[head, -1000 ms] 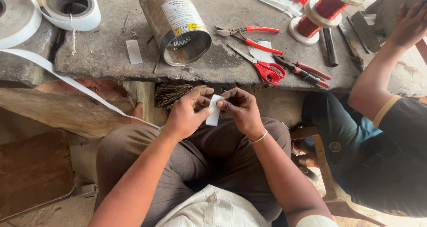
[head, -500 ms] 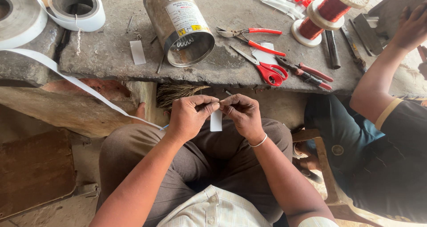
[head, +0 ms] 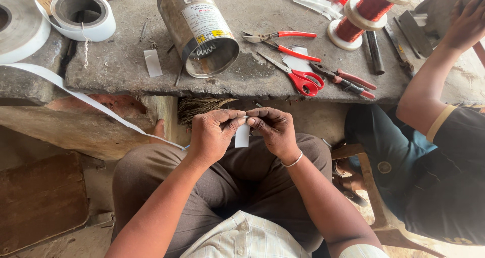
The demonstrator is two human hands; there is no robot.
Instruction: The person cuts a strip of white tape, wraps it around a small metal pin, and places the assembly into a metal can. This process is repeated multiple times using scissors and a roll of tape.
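Fingertips of our left hand and right hand meet above our lap, pinching the top edge of a small white paper slip between thumbs and forefingers. The slip hangs straight down from that pinch, upright between the two hands. One second ago it sat tilted and tucked higher between the fingers; half a second ago it already hung down, and now it hangs the same way with our hands barely shifted. Our other fingers curl in loosely against the palms, and a thin bracelet circles our right wrist.

Just behind our hands a brush of brown bristles pokes from under the stone bench. On the bench top lies a metal can on its side, with another small paper slip to its left. Red-handled scissors and pliers lie to the right of the can, beside a spool of copper wire. Rolls of white tape sit at the far left, one strip trailing down towards our left knee. Another person's arm reaches onto the bench at the right, as before.
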